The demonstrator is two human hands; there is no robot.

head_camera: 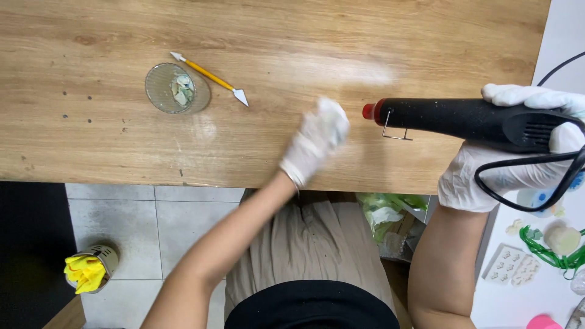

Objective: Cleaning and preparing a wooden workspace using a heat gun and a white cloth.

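— What's closest to you?

— Black cloth at six o'clock, right under my chin, then my beige skirt (pixel 304 240) above it. Both forearms rise from there toward the wooden table (pixel 91 140).

— What lies around?

— One small glass dish (pixel 177 89) at about ten o'clock on the table, with pale bits in it. Just beside it, toward one o'clock from the dish, one yellow-handled tool (pixel 210 78) with a white tip at each end. On the floor at eight o'clock, one tin (pixel 97 265) with yellow stuff in it. At four o'clock, on a white surface, one white mould (pixel 510 265), some green cord (pixel 542 253) and a white lump (pixel 562 236).

— Anything in the way?

— Nothing lies between my hands on the wood.

— And your hands?

— Two, both in white gloves. My right hand (pixel 518 152), at three o'clock, is wrapped tight around one black heat gun (pixel 469 120), held level above the table edge, its red nozzle pointing to nine o'clock; its black cable (pixel 527 183) loops under my wrist. My left hand (pixel 315 141) is blurred, over the table near the centre, just short of the nozzle. Whether its fingers are curled or flat I cannot tell.
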